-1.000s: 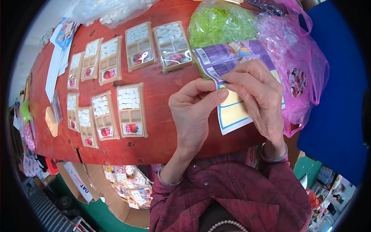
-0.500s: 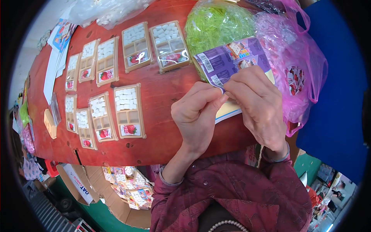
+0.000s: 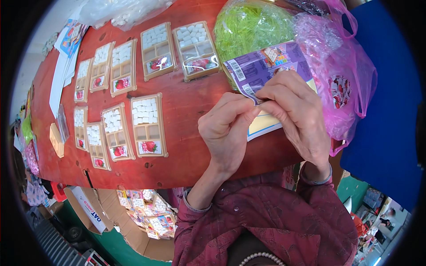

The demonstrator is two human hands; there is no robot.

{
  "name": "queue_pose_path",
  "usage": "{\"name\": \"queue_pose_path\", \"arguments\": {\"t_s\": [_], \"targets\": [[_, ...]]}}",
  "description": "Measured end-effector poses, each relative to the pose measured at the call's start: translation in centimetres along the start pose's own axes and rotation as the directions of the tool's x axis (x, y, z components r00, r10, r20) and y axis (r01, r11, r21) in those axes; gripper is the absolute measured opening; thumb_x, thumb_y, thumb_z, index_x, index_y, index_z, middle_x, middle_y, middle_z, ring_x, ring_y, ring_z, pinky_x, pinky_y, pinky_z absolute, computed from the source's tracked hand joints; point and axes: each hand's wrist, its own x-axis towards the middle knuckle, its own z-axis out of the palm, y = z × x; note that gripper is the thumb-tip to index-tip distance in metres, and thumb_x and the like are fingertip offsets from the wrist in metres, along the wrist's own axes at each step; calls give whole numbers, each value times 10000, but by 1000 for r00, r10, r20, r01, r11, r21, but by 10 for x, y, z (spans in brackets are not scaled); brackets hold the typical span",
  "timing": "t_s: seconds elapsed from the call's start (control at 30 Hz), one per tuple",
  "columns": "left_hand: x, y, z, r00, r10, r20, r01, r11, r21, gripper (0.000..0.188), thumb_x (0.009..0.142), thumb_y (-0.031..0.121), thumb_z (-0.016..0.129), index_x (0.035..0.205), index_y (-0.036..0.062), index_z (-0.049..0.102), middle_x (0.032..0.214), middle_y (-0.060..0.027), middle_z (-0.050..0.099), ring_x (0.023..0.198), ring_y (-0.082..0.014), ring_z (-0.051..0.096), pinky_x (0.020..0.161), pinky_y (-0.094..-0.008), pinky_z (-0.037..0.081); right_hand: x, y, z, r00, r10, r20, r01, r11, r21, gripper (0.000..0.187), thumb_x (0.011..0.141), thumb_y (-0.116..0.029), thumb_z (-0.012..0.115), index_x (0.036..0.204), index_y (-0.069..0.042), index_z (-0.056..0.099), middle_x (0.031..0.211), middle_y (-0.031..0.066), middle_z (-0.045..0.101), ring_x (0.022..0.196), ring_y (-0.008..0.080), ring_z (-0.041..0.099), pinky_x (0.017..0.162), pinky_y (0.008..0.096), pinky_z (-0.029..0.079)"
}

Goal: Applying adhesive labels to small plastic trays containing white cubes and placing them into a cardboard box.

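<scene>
Both hands on one printed sheet (image 3: 255,66), purple with barcodes on its far part, pale yellow with blue line on its near part. Sheet is up against near side of green bag (image 3: 253,33), overlapping it in view. Left hand (image 3: 226,128), toward wearer from green bag: thumb and index pinched together at sheet's edge. Right hand (image 3: 299,119), also nearer wearer than green bag, just beside left: thumb and fingers closed narrow on same edge, fingers curled; exact fingertip contact partly hidden. Nine tan trays (image 3: 147,132) left of green bag, two rows, with white pieces (image 3: 144,111) and strawberry pictures. Pink bag (image 3: 358,84) right of green bag. Red table (image 3: 191,144) under green bag.
</scene>
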Motion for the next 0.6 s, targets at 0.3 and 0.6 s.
{"name": "queue_pose_path", "arguments": {"t_s": [0.3,0.6], "targets": [[-2,-3,1,1000,-8,-9,8,1000,9,113,728,-106,660,806,-33,622,742,-41,587,680,-88,528,599,-205,410,-2,5,6,999,38,2,-38,999,-25,95,754,-12,624,815,37,571,763,115,536,706,264,529,613,318,417],[-7,4,-5,943,-332,-19,326,935,-142,54,775,-66,645,785,-23,615,736,19,577,685,-37,512,604,-183,403,-13,20,4,852,414,-322,-221,840,496,91,910,-62,526,855,-4,569,856,36,595,747,101,534,649,249,437]]}}
